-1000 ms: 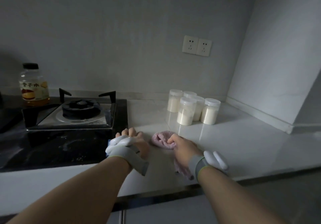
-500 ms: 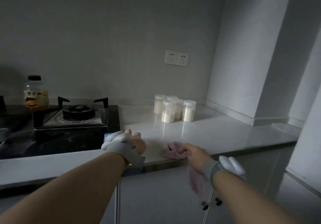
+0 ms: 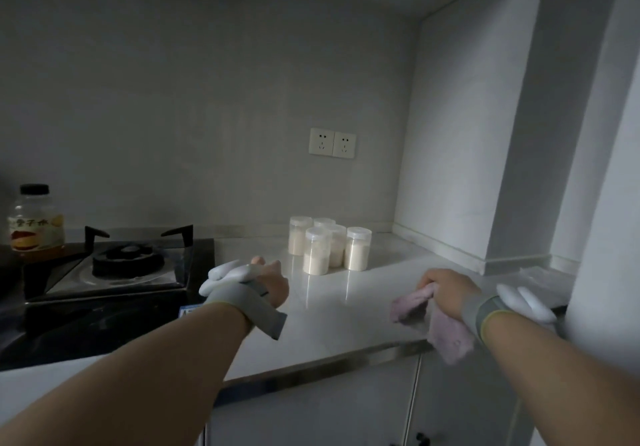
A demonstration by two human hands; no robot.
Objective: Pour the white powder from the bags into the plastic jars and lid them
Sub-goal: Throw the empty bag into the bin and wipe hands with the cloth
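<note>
Head view: the right grip (image 3: 446, 293) closes round a pink cloth (image 3: 414, 305) that trails over the bench (image 3: 346, 314) edge below it. The left grip (image 3: 272, 283) is over the bench; its fingers are hidden, so I cannot tell its hold. A wide wipe forward could topple the jars (image 3: 329, 244), spilling through any loose lid (image 3: 359, 232). Five jars stand ahead, between the grips, all lidded, each part-filled with white powder (image 3: 315, 265).

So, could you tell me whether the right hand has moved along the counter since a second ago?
Yes: the right hand, gripping the pink cloth, slid rightward, from in front of the jars to right of them.
</note>
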